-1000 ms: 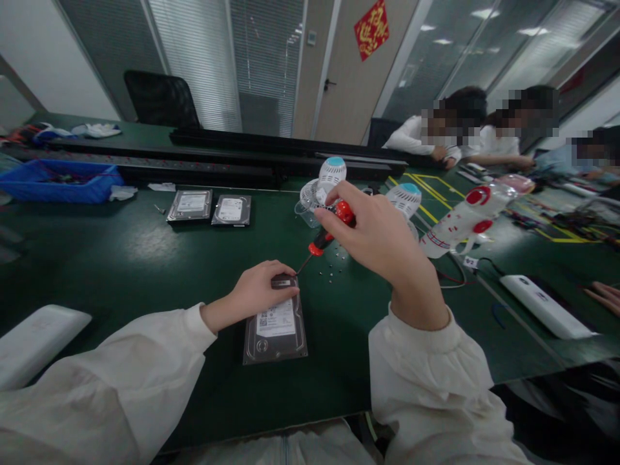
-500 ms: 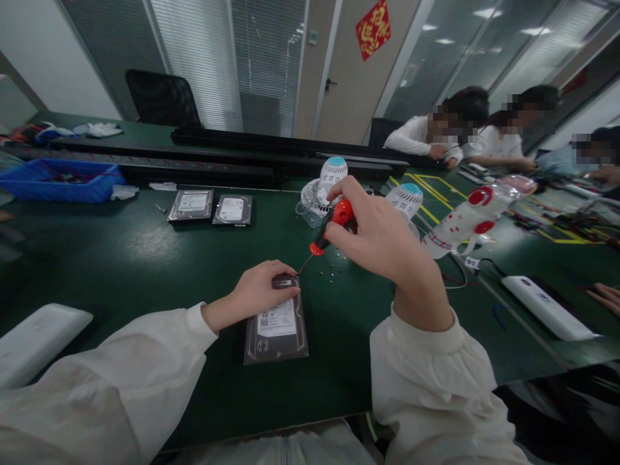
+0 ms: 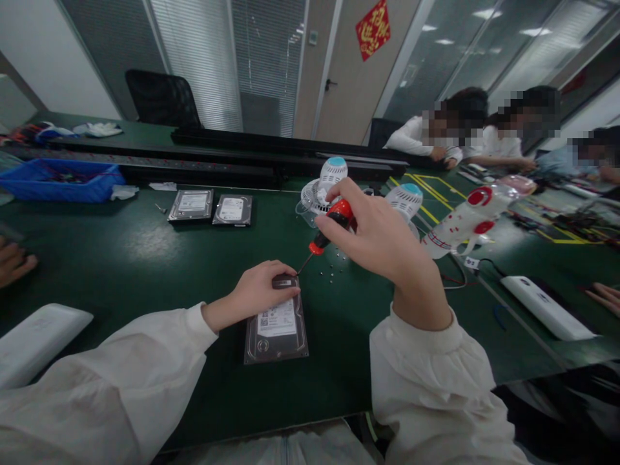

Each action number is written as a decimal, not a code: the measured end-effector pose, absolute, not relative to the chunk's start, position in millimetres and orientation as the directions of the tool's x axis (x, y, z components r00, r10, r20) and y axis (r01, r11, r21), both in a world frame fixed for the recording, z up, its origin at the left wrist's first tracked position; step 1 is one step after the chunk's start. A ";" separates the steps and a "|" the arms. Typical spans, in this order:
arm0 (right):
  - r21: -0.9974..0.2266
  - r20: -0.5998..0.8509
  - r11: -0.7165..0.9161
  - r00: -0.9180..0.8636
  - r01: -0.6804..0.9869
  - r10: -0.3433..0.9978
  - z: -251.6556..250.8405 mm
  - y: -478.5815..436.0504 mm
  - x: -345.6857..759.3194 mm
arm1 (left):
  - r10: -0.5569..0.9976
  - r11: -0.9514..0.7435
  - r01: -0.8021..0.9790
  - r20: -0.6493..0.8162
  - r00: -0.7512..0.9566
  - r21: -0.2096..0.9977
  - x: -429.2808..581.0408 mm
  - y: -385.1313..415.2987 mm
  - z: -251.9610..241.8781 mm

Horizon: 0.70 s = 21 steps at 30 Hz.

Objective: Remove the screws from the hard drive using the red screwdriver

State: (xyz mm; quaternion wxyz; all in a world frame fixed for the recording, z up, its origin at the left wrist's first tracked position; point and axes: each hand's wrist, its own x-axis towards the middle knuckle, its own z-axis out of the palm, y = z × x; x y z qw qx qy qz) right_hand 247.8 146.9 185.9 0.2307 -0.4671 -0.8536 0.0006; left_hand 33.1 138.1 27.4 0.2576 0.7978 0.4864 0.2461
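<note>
A hard drive (image 3: 277,326) with a white label lies flat on the green table in front of me. My left hand (image 3: 264,287) grips its far end, thumb across the top and fingers over the far edge. In my right hand (image 3: 375,229) is a red and black screwdriver (image 3: 317,247), tilted, with its handle between thumb and fingers. The screwdriver's tip meets the drive's far right corner; the screw there is too small to make out. Several small screws (image 3: 331,273) lie loose on the table just right of the drive.
Two more hard drives (image 3: 232,210) lie farther back, left of small white fans (image 3: 333,174). A blue bin (image 3: 62,181) stands at the far left. A clear bottle (image 3: 465,223) and a white power strip (image 3: 547,307) are to the right. Another person's hand (image 3: 14,261) shows at the left edge.
My right thumb and fingers have shifted on the screwdriver handle, the thumb now stretched farther along. Another person's hand has come into view at the left edge. The drive has stayed put.
</note>
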 end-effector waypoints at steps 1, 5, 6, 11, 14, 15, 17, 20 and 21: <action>-0.219 0.397 0.551 -0.442 0.805 0.804 186.0 147.1 247.3 | 0.903 -0.393 0.649 0.142 0.404 0.651 33.0 138.1 27.5; -0.209 0.385 0.533 -0.432 0.820 0.816 187.8 146.6 247.1 | 0.905 -0.386 0.654 0.128 0.407 0.650 32.8 138.6 27.5; -0.208 0.373 0.541 -0.446 0.815 0.814 188.4 146.2 247.4 | 0.905 -0.382 0.655 0.121 0.408 0.652 32.8 138.8 27.4; -0.204 0.372 0.528 -0.433 0.824 0.821 188.1 145.6 247.9 | 0.908 -0.369 0.659 0.102 0.407 0.655 32.9 138.5 29.4; -0.203 0.392 0.510 -0.408 0.836 0.824 187.7 146.0 247.6 | 0.906 -0.377 0.664 0.107 0.410 0.646 33.0 138.0 30.8; -0.202 0.389 0.516 -0.415 0.833 0.822 187.9 145.8 247.6 | 0.905 -0.379 0.664 0.110 0.410 0.644 33.1 137.9 30.9; -0.200 0.370 0.534 -0.441 0.822 0.818 188.6 144.9 247.5 | 0.904 -0.383 0.663 0.114 0.412 0.643 33.3 138.0 30.6; -0.199 0.358 0.531 -0.443 0.824 0.822 188.9 144.1 246.6 | 0.905 -0.384 0.662 0.119 0.409 0.644 33.6 138.1 30.2; -0.199 0.365 0.520 -0.429 0.831 0.826 188.7 144.3 246.2 | 0.905 -0.384 0.662 0.122 0.407 0.643 33.7 138.1 30.2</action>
